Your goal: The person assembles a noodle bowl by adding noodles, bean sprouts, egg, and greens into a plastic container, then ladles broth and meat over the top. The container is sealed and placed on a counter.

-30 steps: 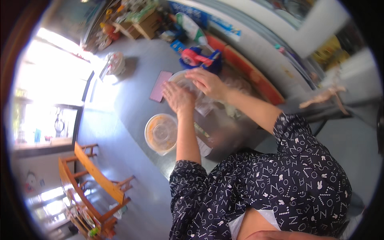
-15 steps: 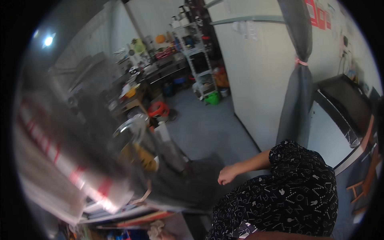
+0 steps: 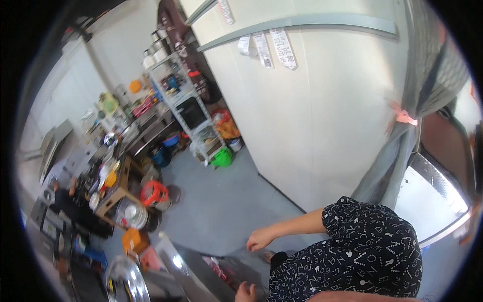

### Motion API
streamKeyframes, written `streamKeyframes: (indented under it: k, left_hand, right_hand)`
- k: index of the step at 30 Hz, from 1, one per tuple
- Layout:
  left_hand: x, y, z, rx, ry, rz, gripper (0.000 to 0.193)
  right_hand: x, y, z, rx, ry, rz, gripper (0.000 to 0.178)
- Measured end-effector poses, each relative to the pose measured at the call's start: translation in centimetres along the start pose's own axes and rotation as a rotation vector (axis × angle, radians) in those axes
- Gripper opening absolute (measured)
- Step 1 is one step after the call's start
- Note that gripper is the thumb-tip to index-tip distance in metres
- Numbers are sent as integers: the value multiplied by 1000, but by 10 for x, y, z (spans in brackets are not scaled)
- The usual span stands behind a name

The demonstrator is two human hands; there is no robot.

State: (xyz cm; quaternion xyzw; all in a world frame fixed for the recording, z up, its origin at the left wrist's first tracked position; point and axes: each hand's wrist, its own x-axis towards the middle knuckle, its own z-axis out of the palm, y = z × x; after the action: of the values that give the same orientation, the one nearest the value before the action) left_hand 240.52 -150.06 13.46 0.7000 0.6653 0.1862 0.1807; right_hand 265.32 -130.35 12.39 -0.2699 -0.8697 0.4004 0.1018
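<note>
My right hand (image 3: pixel 259 239) hangs in front of my black printed shirt (image 3: pixel 352 246), fingers loosely curled, with nothing visible in it. Below it, at the lower edge of the picture, my left hand (image 3: pixel 245 292) shows only in part. Its thumb and fingers are apart, and I see nothing in them. A red patterned item (image 3: pixel 221 272) lies close to the left hand, too blurred to name. Nearest on that side is a grey metal surface (image 3: pixel 176 267), with a shiny round metal bowl (image 3: pixel 126 279) beyond it.
A white wall panel (image 3: pixel 312 116) with paper slips stands ahead right, beside a tied grey curtain (image 3: pixel 397 136). Across the grey floor (image 3: pixel 211 211) are a metal rack (image 3: pixel 183 105), green bucket (image 3: pixel 222 157), red stool (image 3: pixel 154 194) and white buckets (image 3: pixel 136 216). A person in dark clothes (image 3: pixel 75 209) works far left.
My view has turned right and moved forward. The blurred pale sheet with red marks has left the left side, uncovering the kitchen and the person. My left hand has come into view.
</note>
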Motion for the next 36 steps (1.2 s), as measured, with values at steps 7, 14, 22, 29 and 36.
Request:
streamKeyframes:
  k: [7,14,22,29,36]
  left_hand:
    - [323,80,-17,96,-346,-33,50]
    - [560,201,16,-59,-266,277,50]
    - [723,218,20,-74,-257,484,53]
    - [817,207,-6,56,-449,525,51]
    - [902,181,-31,35,-431,630,48]
  right_hand:
    - [-66,128,-222,9,48,371,32]
    - [-139,221,-401,-27,377,643,33]
    - [-87,261,-509,10,483,641,33]
    - [-8,256,-567,-89,527,563,32]
    - [26,211,-646,-193,785,484,30]
